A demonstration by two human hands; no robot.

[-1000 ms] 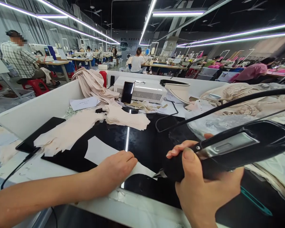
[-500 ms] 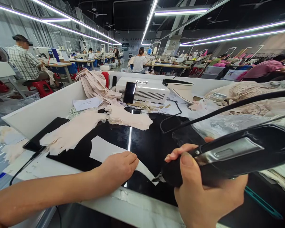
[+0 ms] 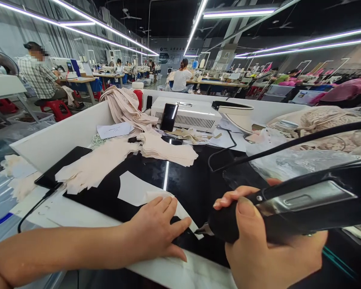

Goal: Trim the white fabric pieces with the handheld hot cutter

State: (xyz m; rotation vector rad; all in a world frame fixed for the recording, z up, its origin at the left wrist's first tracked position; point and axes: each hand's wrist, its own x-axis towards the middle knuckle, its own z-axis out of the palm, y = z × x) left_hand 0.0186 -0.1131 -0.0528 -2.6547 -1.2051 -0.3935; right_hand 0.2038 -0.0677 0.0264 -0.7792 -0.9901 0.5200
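Observation:
My left hand (image 3: pixel 155 230) lies palm down with its fingers spread. Its fingertips rest on a long white pattern-shaped piece (image 3: pixel 130 188), where a small cream layer (image 3: pixel 160 195) shows by the knuckles. In my right hand (image 3: pixel 267 249) is a bulky black corded power tool (image 3: pixel 307 210) with a silver panel on its side, gripped near its front end. The tool's small pointed metal tip (image 3: pixel 205 229) touches or nearly touches the narrow end of the white piece. Whether it bears on the piece or on the black surface (image 3: pixel 186 180), I cannot tell.
Stacks of cut beige fabric (image 3: pixel 165 149) lie behind the white piece. A phone (image 3: pixel 169 117) leans against a white vented box (image 3: pixel 195 114). Clear plastic bags (image 3: pixel 289 156) sit at right, under the black cable (image 3: pixel 289 146). Other people sit farther back at sewing tables.
My left hand's fingers have spread and the thumb has moved out over the front edge. The cream layer shows now by the fingers. The tool stays at the piece's narrow end.

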